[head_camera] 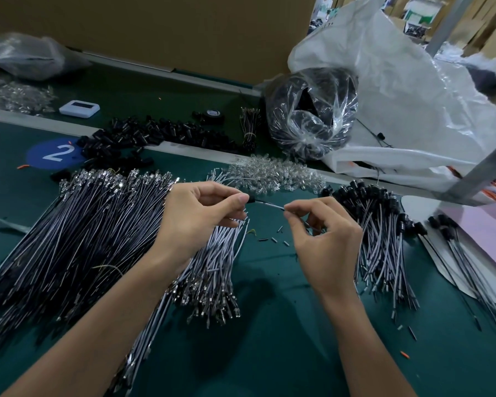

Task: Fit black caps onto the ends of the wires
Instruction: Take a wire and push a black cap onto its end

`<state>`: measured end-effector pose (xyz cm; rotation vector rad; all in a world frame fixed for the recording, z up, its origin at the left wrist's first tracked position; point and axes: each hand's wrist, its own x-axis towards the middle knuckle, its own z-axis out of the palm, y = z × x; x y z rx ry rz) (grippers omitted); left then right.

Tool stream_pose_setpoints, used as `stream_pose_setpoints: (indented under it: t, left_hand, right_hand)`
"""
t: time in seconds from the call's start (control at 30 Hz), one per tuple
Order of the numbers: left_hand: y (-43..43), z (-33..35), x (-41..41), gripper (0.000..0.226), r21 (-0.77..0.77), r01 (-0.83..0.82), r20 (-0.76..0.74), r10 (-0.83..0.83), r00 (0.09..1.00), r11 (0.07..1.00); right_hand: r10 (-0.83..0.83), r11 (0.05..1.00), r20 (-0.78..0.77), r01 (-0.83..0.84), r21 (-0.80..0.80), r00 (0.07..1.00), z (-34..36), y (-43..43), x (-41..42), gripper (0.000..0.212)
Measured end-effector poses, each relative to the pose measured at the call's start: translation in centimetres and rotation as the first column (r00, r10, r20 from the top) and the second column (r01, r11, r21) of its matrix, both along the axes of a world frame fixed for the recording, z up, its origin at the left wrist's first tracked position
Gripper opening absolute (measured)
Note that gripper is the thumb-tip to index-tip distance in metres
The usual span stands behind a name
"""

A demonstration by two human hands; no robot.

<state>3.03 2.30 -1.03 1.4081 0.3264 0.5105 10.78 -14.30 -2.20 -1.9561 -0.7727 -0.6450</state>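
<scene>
My left hand [201, 213] pinches a small black cap [252, 199] at its fingertips. A thin grey wire [269, 204] runs from that cap to my right hand [321, 233], which pinches it between thumb and forefinger. Both hands hover above the green table [269, 353]. Under my left hand lies a big pile of uncapped wires [78, 233] with metal terminals. Wires with black caps fitted [375, 224] are heaped to the right of my right hand. Loose black caps [143, 138] lie in a heap at the back left.
A clear bag of black parts [312, 113] and a large white plastic sack [398, 96] stand at the back right. Clear small parts [275, 173] are piled behind my hands. A tape roll [212, 114], a white device [79, 108] and a blue "2" sticker [55, 153] lie farther back.
</scene>
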Motion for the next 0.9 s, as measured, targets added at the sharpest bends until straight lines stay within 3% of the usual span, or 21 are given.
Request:
stream_pose_setpoints:
  t: [0.43, 0.63, 0.9]
  left_hand:
    - [-0.20, 0.17, 0.00, 0.026, -0.002, 0.036, -0.013, -0.036, 0.999, 0.999]
    - [-0.23, 0.18, 0.01, 0.011, -0.002, 0.050, -0.028, -0.050, 0.998, 0.999]
    - [-0.46, 0.37, -0.03, 0.022, 0.019, 0.092, -0.030, -0.091, 0.995, 0.996]
  right_hand:
    - [0.041, 0.999, -0.067, -0.039, 0.038, 0.997, 0.07, 0.08, -0.03, 0.012]
    - [0.116, 0.991, -0.149, -0.104, 0.085, 0.982, 0.16, 0.06, 0.08, 0.014]
    - [0.144, 0.988, -0.160, -0.134, 0.074, 0.976, 0.02, 0.21, 0.07, 0.017]
